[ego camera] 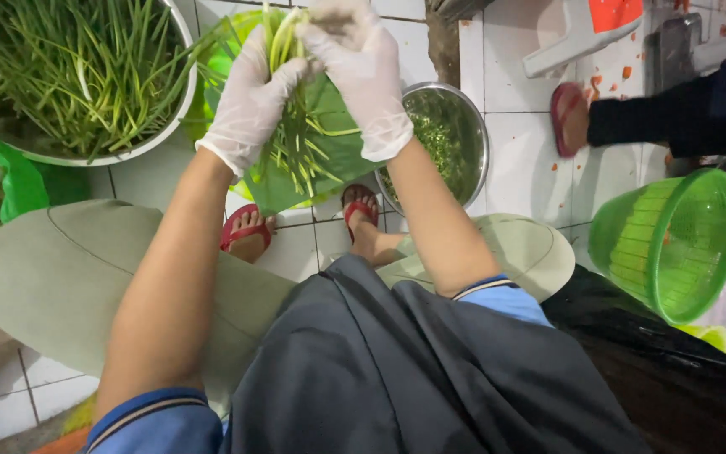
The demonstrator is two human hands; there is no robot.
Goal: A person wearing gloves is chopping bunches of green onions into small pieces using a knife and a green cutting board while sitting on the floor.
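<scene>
I am holding a bunch of green stalks over a green board that sits above my feet. My left hand, gloved, is wrapped shut around the bunch's upper part; my right hand, gloved too, is pinching closed on the stalk tops. To do this well, I am judging I should be keeping the ends even and the loose strands hanging over the board. A big bowl of uncut stalks is lying to my left, a metal bowl of chopped greens just beside the board.
</scene>
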